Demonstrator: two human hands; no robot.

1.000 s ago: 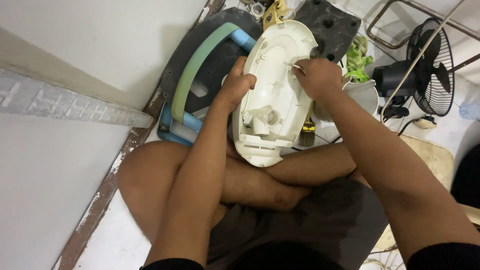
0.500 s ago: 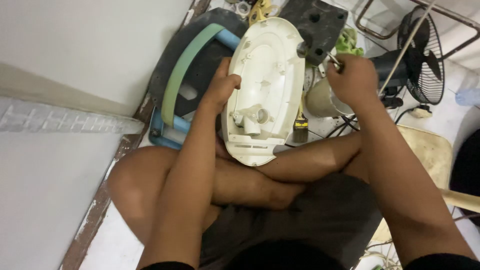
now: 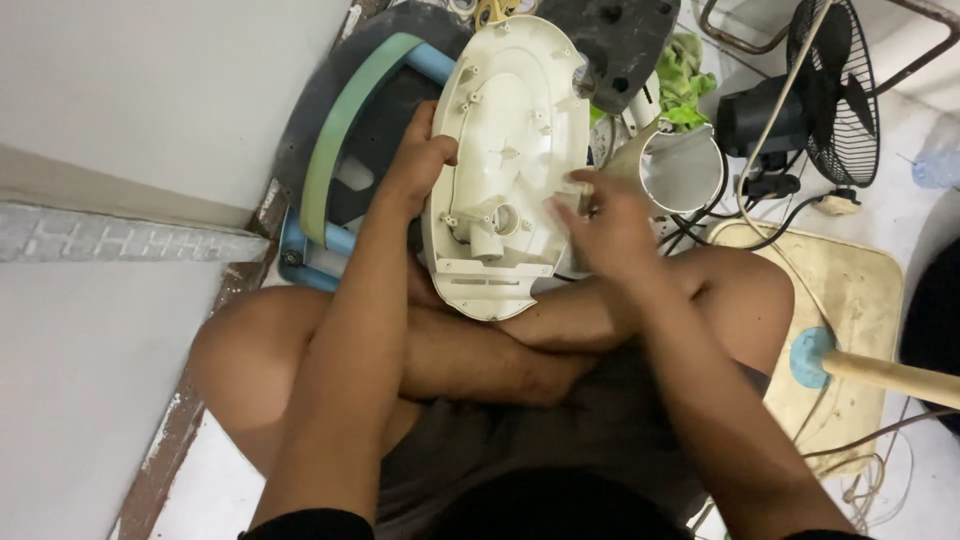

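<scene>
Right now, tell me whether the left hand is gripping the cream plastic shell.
Yes, the left hand clasps the left edge of the cream plastic shell, while the right hand is at its right edge.

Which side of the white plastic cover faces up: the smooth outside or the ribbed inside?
The inside. The white plastic cover shows screw posts, ribs and a round socket, with the left hand gripping its edge.
</scene>
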